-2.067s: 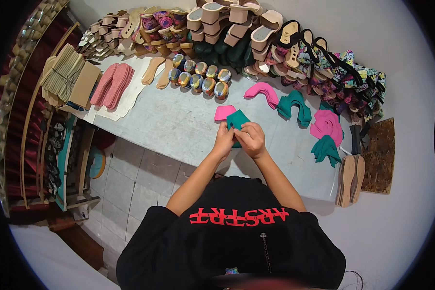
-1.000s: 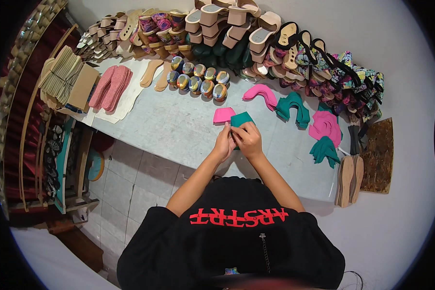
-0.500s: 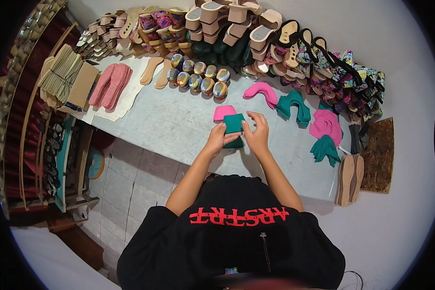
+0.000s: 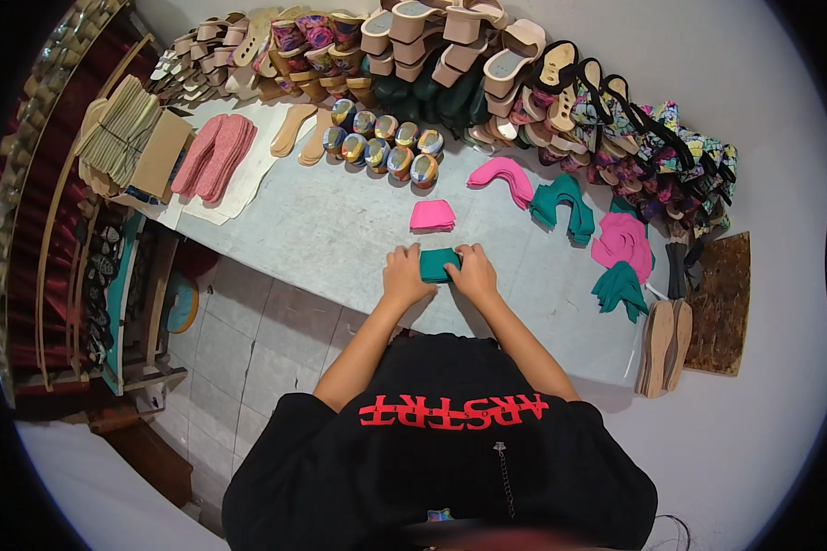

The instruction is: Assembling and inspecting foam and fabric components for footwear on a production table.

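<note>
A stack of dark green cut pieces [image 4: 438, 265], looking like cloth or soft sheet, lies on the table near its front edge. My left hand [image 4: 403, 275] grips its left side, with the fingers bent along the edge. On the right side my right hand [image 4: 475, 273] holds it, the thumb lying over the top piece. Both hands rest low at the tabletop, and parts of their fingers are hidden. Just beyond the green stack sits a smaller stack of pink cut pieces [image 4: 432, 217], apart from it and untouched.
Curved pink strips [image 4: 501, 176], green strips [image 4: 565, 204] and a pink bundle [image 4: 622, 246] lie to the right. Patterned rounded shoe parts [image 4: 377, 154] stand in rows beyond. Piled sandals [image 4: 515, 64] line the wall. Reddish insoles [image 4: 216, 156] lie left; sole shapes [image 4: 663, 347] are by the right edge.
Both hands have come down and nearer to me. The green piece held up between them now lies on the green stack, which both hands grip at its sides.
</note>
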